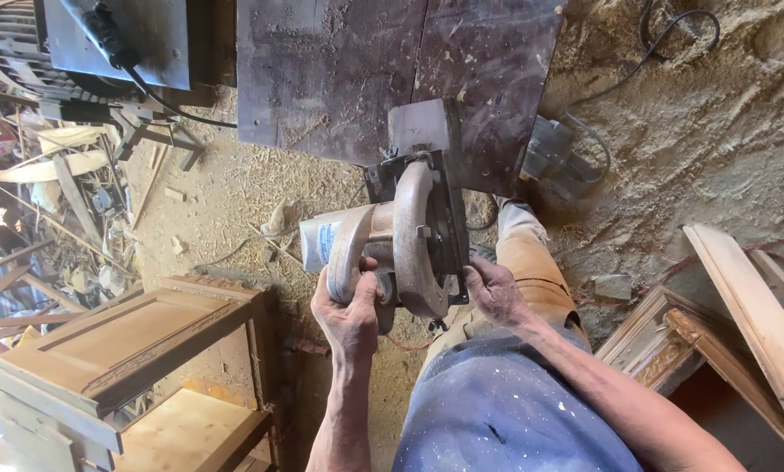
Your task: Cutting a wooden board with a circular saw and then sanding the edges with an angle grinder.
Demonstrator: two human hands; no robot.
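While the left hand [350, 308] is wrapped tight around the handle of a circular saw [400, 236], the right hand [494, 288] presses its fingers closed against the edge of the saw's base plate, so the tool hangs between both hands above the sawdust-covered floor [724, 131], just below a dark, dusty board [392, 70]. A small blue-and-white label (rectangular, too small to make out) sits on the pale end of the saw's motor housing, facing left toward a carved wooden cabinet [130, 350]; framed wooden pieces [741, 323] lean at the right.
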